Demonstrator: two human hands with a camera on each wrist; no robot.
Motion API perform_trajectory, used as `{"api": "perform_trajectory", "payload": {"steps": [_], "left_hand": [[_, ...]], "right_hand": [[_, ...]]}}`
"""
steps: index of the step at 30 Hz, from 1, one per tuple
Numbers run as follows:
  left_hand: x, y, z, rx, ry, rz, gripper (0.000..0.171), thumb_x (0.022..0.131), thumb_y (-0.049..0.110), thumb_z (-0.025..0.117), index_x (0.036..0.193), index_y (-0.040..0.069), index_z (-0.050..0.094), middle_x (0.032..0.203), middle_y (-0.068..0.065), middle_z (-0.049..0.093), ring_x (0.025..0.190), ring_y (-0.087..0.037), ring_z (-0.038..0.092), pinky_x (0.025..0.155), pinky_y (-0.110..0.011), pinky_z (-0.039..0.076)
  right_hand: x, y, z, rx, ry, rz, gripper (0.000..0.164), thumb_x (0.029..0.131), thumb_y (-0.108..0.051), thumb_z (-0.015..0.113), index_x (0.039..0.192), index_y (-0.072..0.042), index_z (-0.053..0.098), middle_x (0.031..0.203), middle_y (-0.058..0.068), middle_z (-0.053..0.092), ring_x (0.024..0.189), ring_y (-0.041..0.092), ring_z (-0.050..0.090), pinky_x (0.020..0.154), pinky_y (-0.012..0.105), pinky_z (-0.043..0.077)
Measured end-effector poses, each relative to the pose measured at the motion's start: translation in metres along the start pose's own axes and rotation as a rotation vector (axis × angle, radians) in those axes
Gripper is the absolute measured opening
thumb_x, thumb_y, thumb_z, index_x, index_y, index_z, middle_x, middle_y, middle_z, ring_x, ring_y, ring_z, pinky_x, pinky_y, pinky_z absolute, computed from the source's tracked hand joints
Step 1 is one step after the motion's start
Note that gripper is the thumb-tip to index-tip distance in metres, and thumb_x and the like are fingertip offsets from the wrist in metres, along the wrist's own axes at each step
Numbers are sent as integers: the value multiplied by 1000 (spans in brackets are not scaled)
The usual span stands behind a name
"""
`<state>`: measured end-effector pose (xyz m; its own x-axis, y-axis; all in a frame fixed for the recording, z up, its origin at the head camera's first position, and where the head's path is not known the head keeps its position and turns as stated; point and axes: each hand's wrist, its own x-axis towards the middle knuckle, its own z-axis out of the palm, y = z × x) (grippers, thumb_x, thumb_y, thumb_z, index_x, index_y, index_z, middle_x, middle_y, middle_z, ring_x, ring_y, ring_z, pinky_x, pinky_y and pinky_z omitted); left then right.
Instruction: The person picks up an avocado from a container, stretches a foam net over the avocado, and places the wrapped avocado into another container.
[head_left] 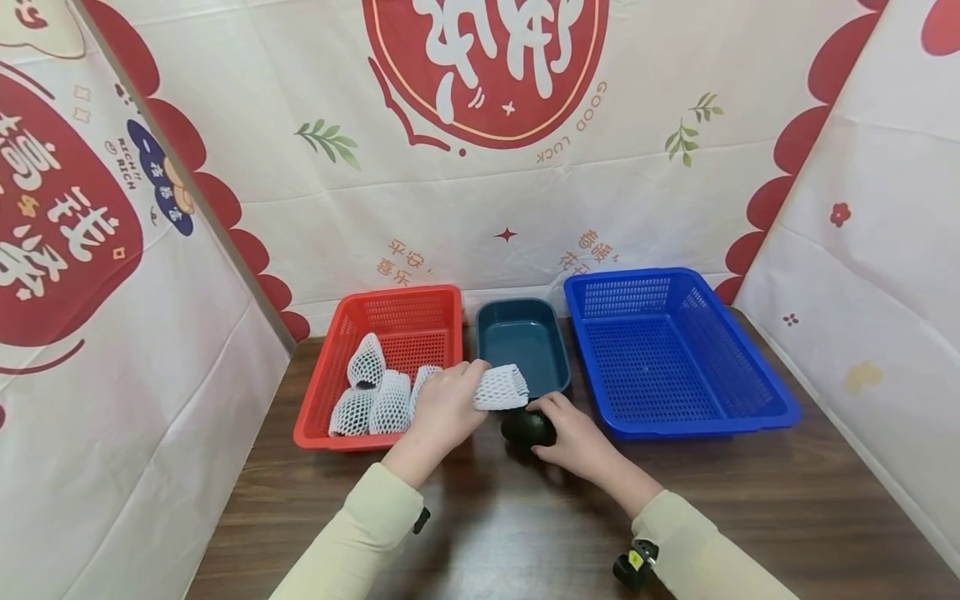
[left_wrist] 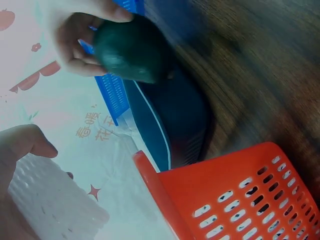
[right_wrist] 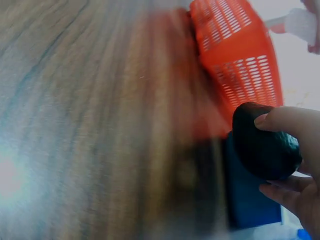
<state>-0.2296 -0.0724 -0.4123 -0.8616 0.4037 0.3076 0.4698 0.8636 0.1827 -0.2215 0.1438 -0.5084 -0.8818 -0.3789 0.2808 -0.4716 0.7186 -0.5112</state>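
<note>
My left hand (head_left: pixel 450 402) grips a white foam net sleeve (head_left: pixel 501 388) above the right rim of the red basket (head_left: pixel 306 417). No fruit shows in the part of the sleeve that sticks out. Between thumb and fingers, my right hand (head_left: pixel 573 435) holds a dark green avocado (head_left: pixel 528 428) in front of the teal tray (head_left: pixel 525 350). In the left wrist view the avocado (left_wrist: pixel 132 49) appears whole and bare, its narrower end towards the red basket. Several white net sleeves (head_left: pixel 392 402) lie in the red basket, one with something dark at its opening.
To the right stands a blue basket (head_left: pixel 660 367) with perforated walls. All the containers sit on a dark wooden table (head_left: pixel 495 533), and printed cloth (head_left: pixel 495 200) hangs behind and at both sides.
</note>
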Motion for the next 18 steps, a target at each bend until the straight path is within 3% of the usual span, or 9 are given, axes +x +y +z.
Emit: {"api": "perform_trajectory", "payload": {"steps": [7, 18], "left_hand": [[-3, -2, 1, -2, 17, 17, 56, 66, 36, 78, 112, 17, 51, 98, 1, 60, 78, -13, 51, 72, -34, 46], [-7, -9, 2, 29, 43, 45, 51, 69, 34, 76, 110, 17, 52, 96, 1, 61, 74, -13, 53, 68, -31, 47]], "right_hand": [[-6, -10, -30, 56, 0, -19, 55, 65, -24, 79, 114, -22, 52, 110, -7, 46, 94, 11, 51, 75, 30, 48], [-13, -15, -71, 177, 77, -29, 55, 67, -28, 79, 115, -26, 51, 113, -10, 46, 97, 10, 47, 72, 32, 47]]}}
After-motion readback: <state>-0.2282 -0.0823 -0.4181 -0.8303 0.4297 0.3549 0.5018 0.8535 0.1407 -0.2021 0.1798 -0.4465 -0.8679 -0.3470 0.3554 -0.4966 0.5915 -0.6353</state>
